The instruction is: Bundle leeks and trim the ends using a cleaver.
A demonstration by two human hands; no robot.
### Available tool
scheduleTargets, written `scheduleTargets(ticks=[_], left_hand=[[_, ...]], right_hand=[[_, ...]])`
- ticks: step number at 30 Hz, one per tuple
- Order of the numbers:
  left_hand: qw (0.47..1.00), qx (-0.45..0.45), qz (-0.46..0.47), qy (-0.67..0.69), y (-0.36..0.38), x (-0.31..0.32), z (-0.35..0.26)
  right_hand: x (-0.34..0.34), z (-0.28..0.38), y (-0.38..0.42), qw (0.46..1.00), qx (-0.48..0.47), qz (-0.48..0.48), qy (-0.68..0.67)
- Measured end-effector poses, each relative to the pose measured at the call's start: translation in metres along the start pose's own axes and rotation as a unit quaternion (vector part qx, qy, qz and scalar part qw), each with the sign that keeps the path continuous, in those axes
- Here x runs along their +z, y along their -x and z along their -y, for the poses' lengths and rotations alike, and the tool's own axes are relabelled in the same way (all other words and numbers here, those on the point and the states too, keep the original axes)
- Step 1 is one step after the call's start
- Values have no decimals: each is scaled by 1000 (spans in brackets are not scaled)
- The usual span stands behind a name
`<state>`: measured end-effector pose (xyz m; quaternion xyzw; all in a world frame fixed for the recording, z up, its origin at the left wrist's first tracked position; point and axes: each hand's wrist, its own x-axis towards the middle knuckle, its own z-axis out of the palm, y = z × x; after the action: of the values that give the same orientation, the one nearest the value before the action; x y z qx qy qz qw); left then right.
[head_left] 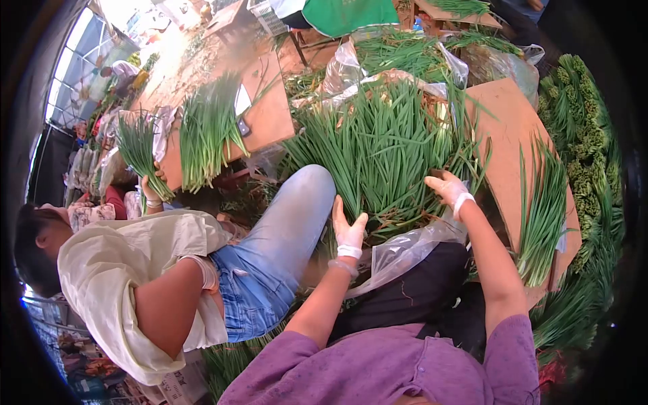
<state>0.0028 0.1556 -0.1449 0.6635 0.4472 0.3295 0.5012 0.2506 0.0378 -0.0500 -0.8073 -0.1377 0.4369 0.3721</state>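
A large heap of green chives (385, 148) is spread just ahead of both gloved hands, over a clear plastic sheet (405, 250). A co-worker (135, 277) in a pale shirt is seated well off to the left hand's side. The left hand (349, 228) is laid flat and unclenched against the heap's near edge; the right hand (447, 187) is pressed onto the stalks, fingers spread.

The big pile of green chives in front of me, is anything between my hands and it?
Nothing visible. The left hand rests against the near edge of the chive pile, and the right hand is already on its stalks. The co-worker's knee sits left of the pile, beside the left hand.
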Motion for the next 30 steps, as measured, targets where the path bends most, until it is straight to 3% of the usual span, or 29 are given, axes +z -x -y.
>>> scheduleTargets(ticks=[2, 3, 4, 6, 10, 13, 14, 17, 20, 21, 23, 26, 28, 30], left_hand=[[1000, -10, -1, -14, 15, -2, 3], [1000, 6, 23, -16, 19, -4, 5], [998, 22, 48, -19, 23, -6, 7], [997, 55, 54, -21, 28, -10, 12], [993, 86, 55, -55, 45, -31, -5], [990, 95, 49, -93, 59, -58, -2], [993, 89, 33, -77, 64, -66, 5], [995, -98, -13, 21, 69, -82, 41], [984, -163, -17, 72, 55, -86, 76], [977, -181, -3, 110, 47, -85, 65], [974, -214, 15, 73, 31, -77, 78], [962, -264, 25, 63, 14, -63, 88], [956, -230, -22, 180, 13, -57, 83], [939, -274, -1, 207, 15, -55, 87]], right_hand=[[-7, -12, 13, 999, 12, -22, -42], [-5, -27, 7, 992, -91, -71, 42], [-5, -40, 4, 993, -87, -68, 45], [-1, -16, 34, 930, -255, -128, 232], [44, 13, 66, 886, -350, 24, 303], [88, 14, 61, 922, -292, 113, 226], [98, 22, 62, 950, -195, 143, 197], [138, -3, 32, 981, -109, 153, 57], [168, -7, 7, 983, 71, 171, -1], [174, 2, 10, 982, 74, 171, -1], [181, 14, 16, 972, 172, 163, -4], [197, -3, -2, 970, 145, 187, 54], [207, -5, 0, 972, 153, 177, 13], [216, -8, -1, 974, 156, 156, -51]])
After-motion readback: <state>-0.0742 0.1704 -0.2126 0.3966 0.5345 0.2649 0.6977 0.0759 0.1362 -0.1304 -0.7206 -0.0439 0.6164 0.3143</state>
